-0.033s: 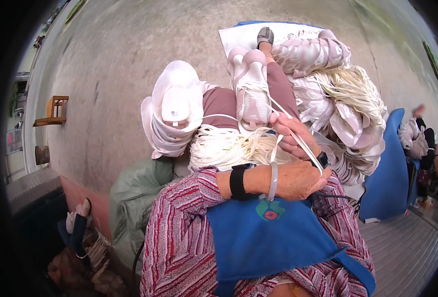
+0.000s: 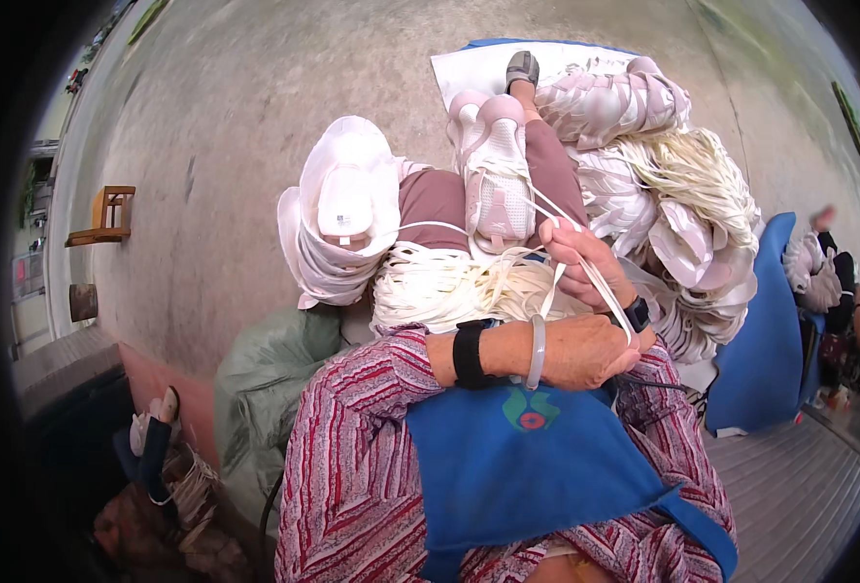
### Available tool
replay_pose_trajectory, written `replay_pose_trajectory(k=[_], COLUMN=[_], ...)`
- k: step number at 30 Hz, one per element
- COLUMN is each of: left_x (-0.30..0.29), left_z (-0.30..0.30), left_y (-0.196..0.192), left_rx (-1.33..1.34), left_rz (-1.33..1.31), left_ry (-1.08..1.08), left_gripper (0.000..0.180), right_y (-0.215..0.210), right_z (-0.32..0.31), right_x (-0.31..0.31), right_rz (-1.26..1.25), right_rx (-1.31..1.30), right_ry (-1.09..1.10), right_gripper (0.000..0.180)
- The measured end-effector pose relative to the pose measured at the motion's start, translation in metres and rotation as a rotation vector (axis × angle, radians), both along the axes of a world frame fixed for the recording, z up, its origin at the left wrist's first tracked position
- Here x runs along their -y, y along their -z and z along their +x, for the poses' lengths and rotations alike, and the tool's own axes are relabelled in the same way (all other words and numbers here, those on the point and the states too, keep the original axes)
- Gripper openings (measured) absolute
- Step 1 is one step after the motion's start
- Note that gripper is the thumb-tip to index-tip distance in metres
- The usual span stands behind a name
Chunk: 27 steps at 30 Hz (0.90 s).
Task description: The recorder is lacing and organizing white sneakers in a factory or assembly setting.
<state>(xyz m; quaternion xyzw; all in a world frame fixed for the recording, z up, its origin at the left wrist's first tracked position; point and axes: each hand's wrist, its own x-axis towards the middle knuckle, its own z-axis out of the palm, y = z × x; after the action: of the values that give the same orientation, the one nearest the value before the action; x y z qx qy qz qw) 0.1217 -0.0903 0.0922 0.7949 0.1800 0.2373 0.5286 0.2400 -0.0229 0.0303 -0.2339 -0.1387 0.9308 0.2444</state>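
Across my lap lies a white and pink shoe upper (image 2: 500,199), with a white shoelace (image 2: 602,282) running from its edge to my hands. My right hand (image 2: 585,262), with a dark watch at its wrist, is closed on the lace just beside the upper. Crossing below it, my left hand (image 2: 595,352) is closed around the lace, which is pulled into a stretch between the two hands. A thick bundle of cream laces (image 2: 439,291) rests on my lap. To the left stands a stack of white shoe uppers (image 2: 337,214), a lace stretching from it toward my lap.
On the right are piled shoe uppers (image 2: 609,107) and another lace bundle (image 2: 692,160), with a blue sheet (image 2: 755,340) beside them. A green sack (image 2: 274,374) sits at my left. Farther off are a small wooden stool (image 2: 104,219) and other people at both sides.
My right hand has shifted very slightly to the right with the lace still in it. Otherwise the scene looks the same.
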Motion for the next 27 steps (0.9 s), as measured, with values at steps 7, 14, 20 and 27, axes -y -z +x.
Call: replay_pose_trajectory(k=[7, 14, 20, 27], left_x=[-0.026, -0.075, -0.099, -0.108], left_z=[-0.071, -0.107, -0.11, -0.124], left_y=[0.018, 0.081, 0.1, 0.115], left_rx=[-0.008, -0.188, -0.398, -0.349], left_rz=[-0.695, -0.404, 0.149, 0.012], left_ry=[-0.035, -1.106, -1.058, -1.003], left_gripper=[0.039, 0.021, 0.018, 0.015], right_y=[-0.052, -0.074, -0.069, -0.073], right_z=[0.057, -0.017, -0.035, 0.011], right_x=[-0.005, -0.007, -0.001, -0.011], right_rz=[0.469, 0.652, 0.852, 0.658], right_rx=[0.363, 0.409, 0.382, 0.339], right_ry=[-0.332, -0.691, -0.69, -0.57], right_gripper=[0.028, 0.026, 0.027, 0.026])
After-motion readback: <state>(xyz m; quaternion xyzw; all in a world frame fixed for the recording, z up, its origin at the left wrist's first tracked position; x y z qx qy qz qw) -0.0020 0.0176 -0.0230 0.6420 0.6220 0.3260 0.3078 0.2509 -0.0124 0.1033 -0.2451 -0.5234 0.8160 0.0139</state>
